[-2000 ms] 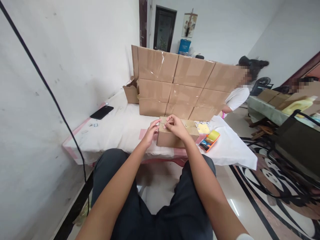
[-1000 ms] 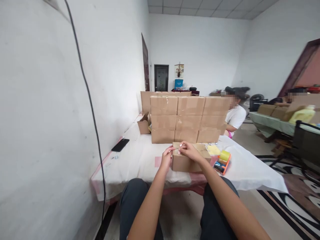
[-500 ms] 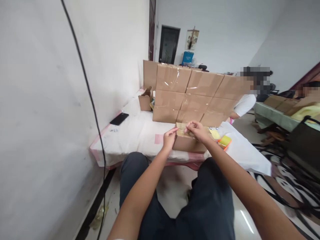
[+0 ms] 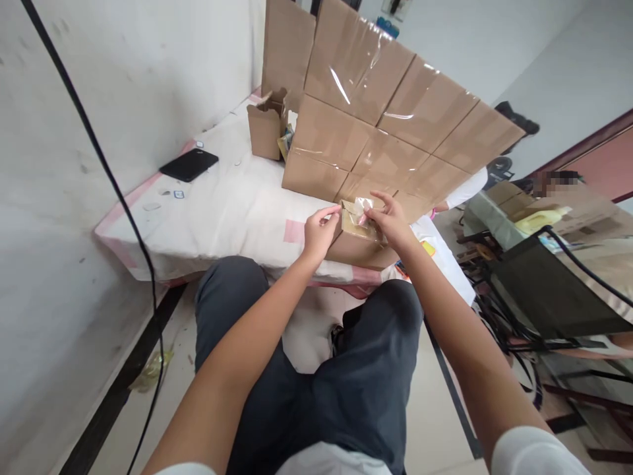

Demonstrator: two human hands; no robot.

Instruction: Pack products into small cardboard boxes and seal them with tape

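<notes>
A small brown cardboard box lies at the table's near edge in front of me, clear tape across its top. My left hand is at the box's left upper corner, thumb and forefinger drawn together. Whether anything thin is between those fingertips is hard to see. Over the box top, my right hand pinches a small clear, shiny plastic piece between thumb and finger, its other fingers raised. Behind the box rises a wall of taped cardboard boxes.
On the cloth-covered table lie a black phone and small scraps. An opened carton stands by the box wall. Something yellow and orange lies right of my box. A dark chair and a co-worker's white sleeve are at the right.
My view has tilted down and closer. The clear piece now shows plainly above the box in my right hand's fingers. My left hand stays by the box's left corner.
</notes>
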